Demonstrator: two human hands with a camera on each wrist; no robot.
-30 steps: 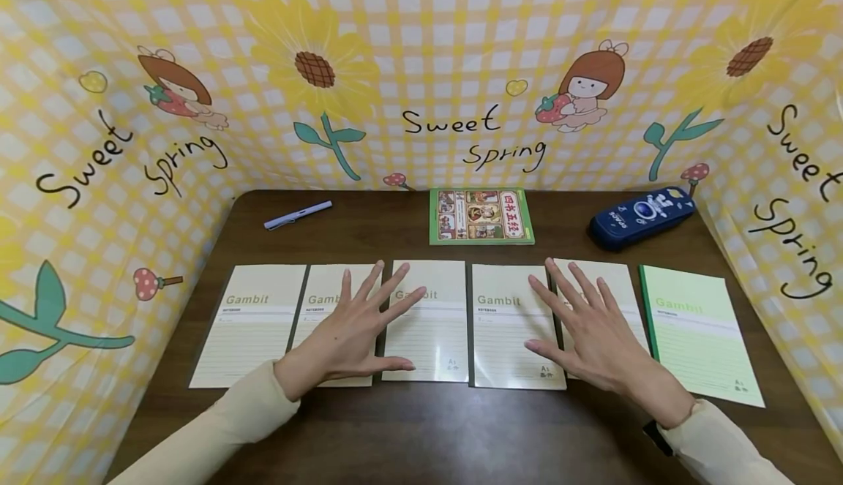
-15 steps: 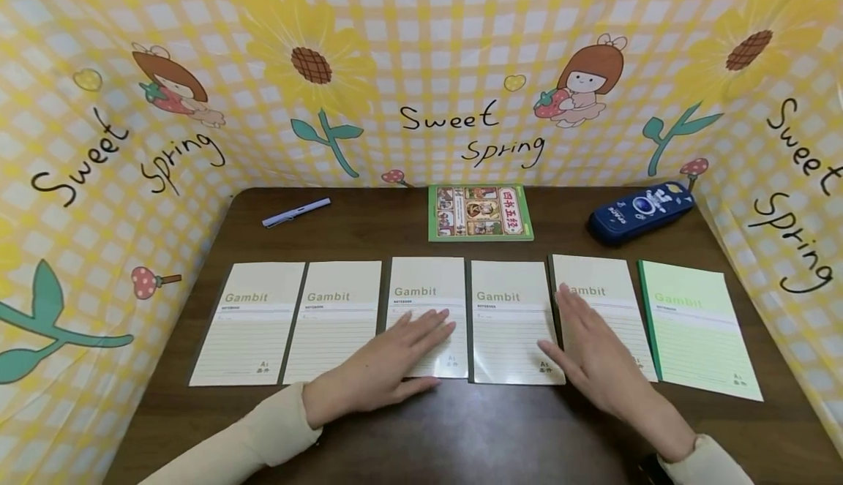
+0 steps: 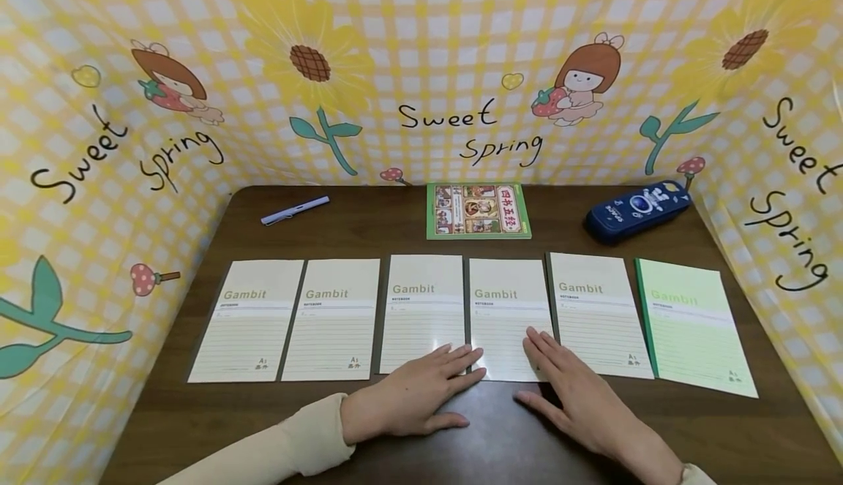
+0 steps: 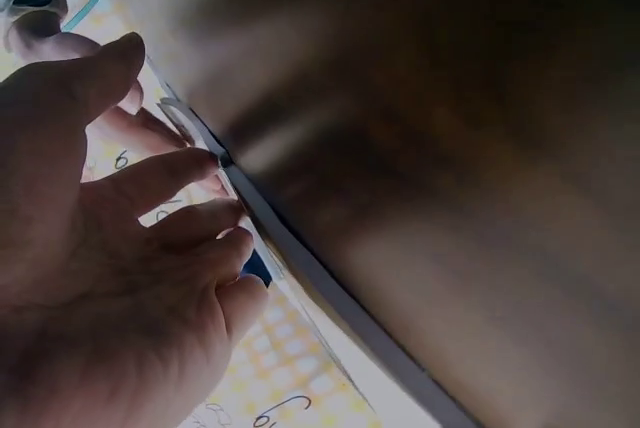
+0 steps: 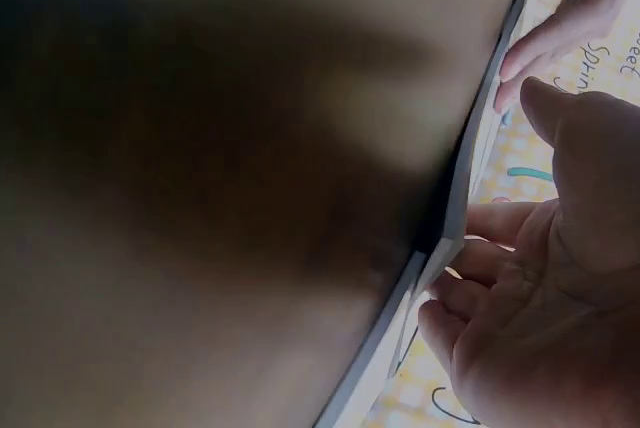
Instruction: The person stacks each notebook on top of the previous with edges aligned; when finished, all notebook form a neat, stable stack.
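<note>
A row of Gambit notebooks lies side by side on the table, several with cream covers and a green one (image 3: 698, 339) at the right end. My left hand (image 3: 421, 393) is spread with straight fingers, its fingertips over the near corners of two neighbouring cream notebooks, the left one (image 3: 424, 324) and the right one (image 3: 506, 320). My right hand (image 3: 579, 397) has its fingers extended over the near right corner of that right-hand notebook, thumb out over the bare table. Both wrist views show the fingertips right at the notebooks' near edges. Neither hand grips anything.
Behind the row lie a pale blue pen (image 3: 295, 211), a green picture-covered book (image 3: 478, 211) and a dark blue pencil case (image 3: 637, 211). Another cream notebook (image 3: 599, 324) sits beside the green one. A yellow checked cloth (image 3: 421, 46) walls the brown table (image 3: 481, 441) at back and sides.
Both hands have drawn back toward the near edge and closer together, fingers less widely spread. My left hand has slid right, uncovering the left notebooks. The notebooks keep their row.
</note>
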